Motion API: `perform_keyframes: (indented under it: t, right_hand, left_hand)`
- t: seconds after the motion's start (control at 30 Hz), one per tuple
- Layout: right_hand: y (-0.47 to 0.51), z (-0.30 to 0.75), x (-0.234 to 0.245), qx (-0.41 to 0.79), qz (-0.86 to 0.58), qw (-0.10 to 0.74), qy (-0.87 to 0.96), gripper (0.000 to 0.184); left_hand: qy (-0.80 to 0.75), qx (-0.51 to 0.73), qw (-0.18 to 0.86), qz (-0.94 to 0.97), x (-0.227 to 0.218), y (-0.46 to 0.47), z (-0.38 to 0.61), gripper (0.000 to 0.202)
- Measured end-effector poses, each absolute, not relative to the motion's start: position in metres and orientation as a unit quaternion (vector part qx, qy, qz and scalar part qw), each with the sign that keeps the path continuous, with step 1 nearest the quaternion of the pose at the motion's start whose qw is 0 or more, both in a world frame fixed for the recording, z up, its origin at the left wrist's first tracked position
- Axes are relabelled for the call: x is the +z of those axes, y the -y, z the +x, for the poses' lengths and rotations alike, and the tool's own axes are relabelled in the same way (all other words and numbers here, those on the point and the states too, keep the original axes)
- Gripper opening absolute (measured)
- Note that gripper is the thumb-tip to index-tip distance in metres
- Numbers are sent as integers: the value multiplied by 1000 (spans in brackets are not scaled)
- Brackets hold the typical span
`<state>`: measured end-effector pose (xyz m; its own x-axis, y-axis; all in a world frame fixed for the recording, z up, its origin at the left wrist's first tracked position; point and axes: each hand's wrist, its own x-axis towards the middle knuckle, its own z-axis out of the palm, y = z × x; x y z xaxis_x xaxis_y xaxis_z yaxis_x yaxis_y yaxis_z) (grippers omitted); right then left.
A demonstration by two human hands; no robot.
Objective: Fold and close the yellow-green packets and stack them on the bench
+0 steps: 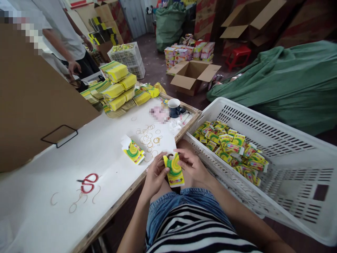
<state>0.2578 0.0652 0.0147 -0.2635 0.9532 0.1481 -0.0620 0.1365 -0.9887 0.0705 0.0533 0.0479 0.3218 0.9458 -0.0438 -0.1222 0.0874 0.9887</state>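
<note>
A small yellow and green printed carton (174, 172) is held upright over my lap, its top cut out in a curve. My left hand (157, 172) grips its left edge, thumb on the front. On the other side, my right hand (193, 163) pinches the right edge near the top. A short stack of similar flat cartons (133, 151) lies on the white table (105, 151) to the left of my hands. Loose rubber bands (149, 137) are scattered just beyond. To my right, a white plastic crate (284, 147) holds many folded yellow cartons (234, 147).
Red-handled scissors (89, 183) lie on the table at left. Bundled yellow cartons (116, 89) are piled at the far end, near a dark mug (174, 108). A big cardboard box (39, 95) stands at left. Another person (71, 38) stands behind the table.
</note>
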Motion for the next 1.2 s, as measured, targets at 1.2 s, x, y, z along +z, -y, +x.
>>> perform_keyframes:
  t: [1.2]
  right_hand:
    - [-102,351,16,433,-489,439,617,22]
  left_hand:
    - [-430,391,639,504,39,-101,173,48]
